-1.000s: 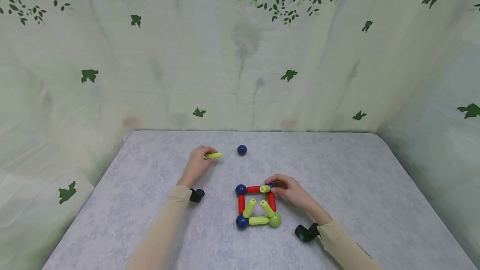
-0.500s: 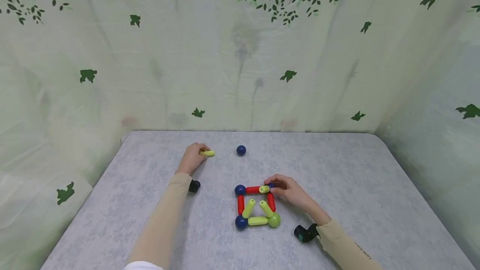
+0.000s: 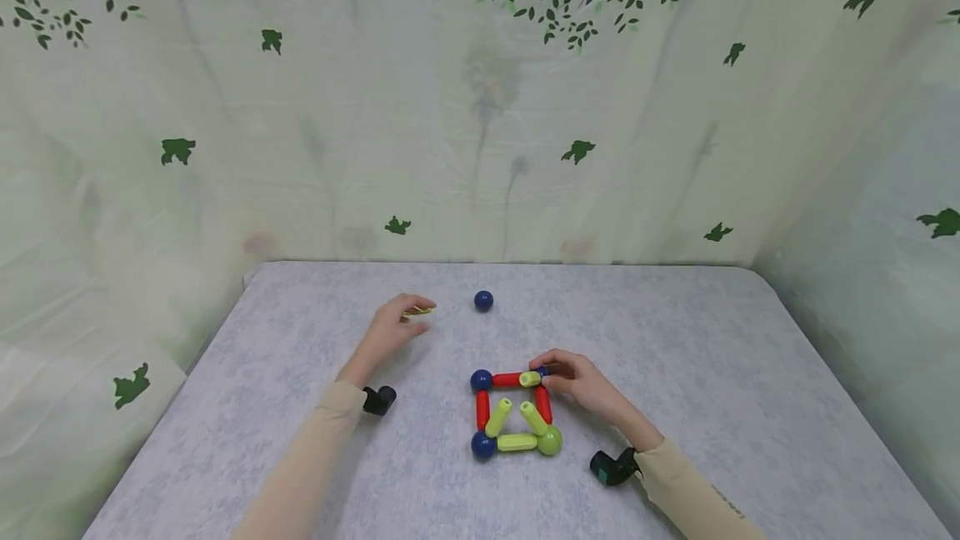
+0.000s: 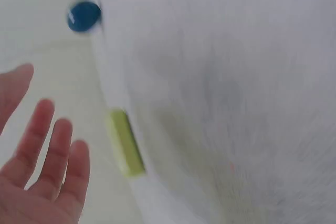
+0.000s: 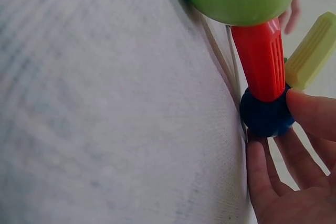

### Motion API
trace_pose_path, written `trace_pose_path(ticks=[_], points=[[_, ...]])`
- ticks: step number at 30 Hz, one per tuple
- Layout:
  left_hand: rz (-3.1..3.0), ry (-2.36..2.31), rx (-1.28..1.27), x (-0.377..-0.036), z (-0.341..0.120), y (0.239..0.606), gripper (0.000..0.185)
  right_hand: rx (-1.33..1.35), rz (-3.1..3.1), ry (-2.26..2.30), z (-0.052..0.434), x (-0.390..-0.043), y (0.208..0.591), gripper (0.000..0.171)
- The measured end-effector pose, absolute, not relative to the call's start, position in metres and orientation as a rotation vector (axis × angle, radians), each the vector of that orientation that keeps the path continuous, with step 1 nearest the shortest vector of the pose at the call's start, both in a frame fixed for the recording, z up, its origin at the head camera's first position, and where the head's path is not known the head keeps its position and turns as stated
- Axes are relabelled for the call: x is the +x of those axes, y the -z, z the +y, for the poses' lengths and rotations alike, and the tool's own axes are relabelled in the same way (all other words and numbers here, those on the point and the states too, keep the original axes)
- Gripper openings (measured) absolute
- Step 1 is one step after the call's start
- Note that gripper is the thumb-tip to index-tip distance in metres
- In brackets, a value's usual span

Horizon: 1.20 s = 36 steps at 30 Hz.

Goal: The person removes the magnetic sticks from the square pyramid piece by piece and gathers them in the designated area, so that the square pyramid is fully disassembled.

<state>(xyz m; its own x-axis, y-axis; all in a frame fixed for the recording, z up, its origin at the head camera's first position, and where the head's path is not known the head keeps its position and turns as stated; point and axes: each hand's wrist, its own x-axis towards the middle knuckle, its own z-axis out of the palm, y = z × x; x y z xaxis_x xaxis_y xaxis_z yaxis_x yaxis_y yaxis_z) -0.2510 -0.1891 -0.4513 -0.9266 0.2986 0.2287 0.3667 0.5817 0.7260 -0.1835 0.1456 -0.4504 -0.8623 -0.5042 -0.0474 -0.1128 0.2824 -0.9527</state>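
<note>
Left hand [image 3: 390,330] grip relaxed, fingers straight, w/ short yellow-green ribbed plastic rod [image 4: 125,142] just beyond fingertips on grey worktop [image 3: 675,340]. Prob. light, stiff; pinch mid-shaft. Right hand [image 3: 581,380] pinches frame's dark blue corner ball [image 5: 265,114].

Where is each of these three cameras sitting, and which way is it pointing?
Head: worn on the head, looking forward and down at the table, both hands, sleeves, and the square of rods.
Left wrist: on the left wrist, looking past the open left hand at a yellow rod and blue ball.
Right wrist: on the right wrist, close on the right hand holding the corner ball.
Shared: head and left wrist both show the loose blue ball.
</note>
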Motion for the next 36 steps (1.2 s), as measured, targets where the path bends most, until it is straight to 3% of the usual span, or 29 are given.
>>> trace_pose_path(ticks=[7,11,21,36], points=[[-2.795,1.469,-1.044,-0.201,-0.153,0.444,0.027,-0.553,2.212,1.609,0.147,-0.184,0.451,0.025],[-2.885,1.573,-1.167,-0.175,-0.132,0.446,0.029,-0.558,2.211,1.606,0.147,-0.184,0.450,0.025],[-2.992,1.472,-0.982,-0.144,-0.106,0.453,0.035,-0.559,2.213,1.608,0.146,-0.184,0.452,0.025],[-2.829,1.087,-1.034,-0.135,-0.102,0.460,0.037,-0.567,2.213,1.617,0.146,-0.184,0.451,0.024]])
